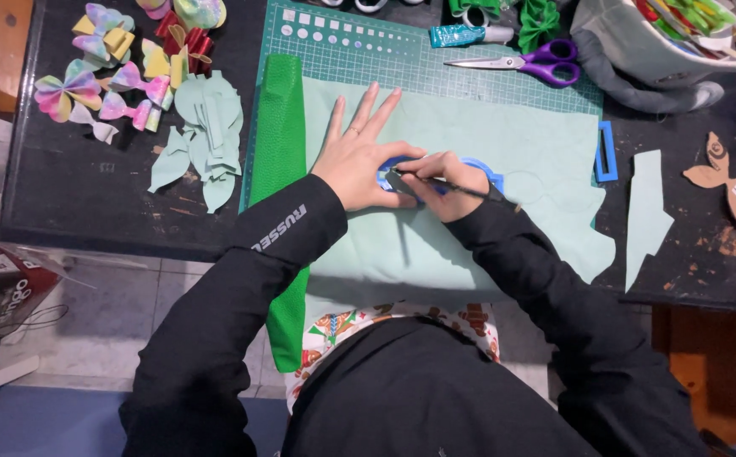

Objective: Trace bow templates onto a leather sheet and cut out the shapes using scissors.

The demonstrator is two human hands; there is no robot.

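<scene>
The left hand (359, 156) lies flat on the pale mint sheet (503, 144), fingers spread wide, with the thumb pressing the near edge of a blue template (480, 167) so that it stays put. The right hand (446, 182) is closed around a dark pen (461, 189), whose tip sits at the left end of the template, just under the left thumb. The template rests near the middle of the sheet, and the sheet covers most of the green cutting mat (436, 63).

Judging from how things lie, the work looks well under way rather than fresh: faint traced outlines show on the sheet to the right of the template, the sheet's right edge is already cut into steps, and a heap of mint cut pieces (207, 127) lies left of the mat. Finished bows (106, 76) in pastel and red sit farther left of the mat, at the table's far corner. A good stretch of the sheet nearer the body is unmarked, so there is probably more tracing and then cutting to come.

Around the mat: a green textured strip (279, 152) runs along its left edge, partly under the left sleeve. Purple-handled scissors (537, 63) lie at the mat's far right corner, beside a glitter glue tube (465, 35). A small blue rectangular frame (606, 152) sits at the mat's right edge, with a mint offcut (645, 211) and a brown card template (723, 173) beyond it. Nothing crowds the template itself; only the sleeves overlap the sheet
</scene>
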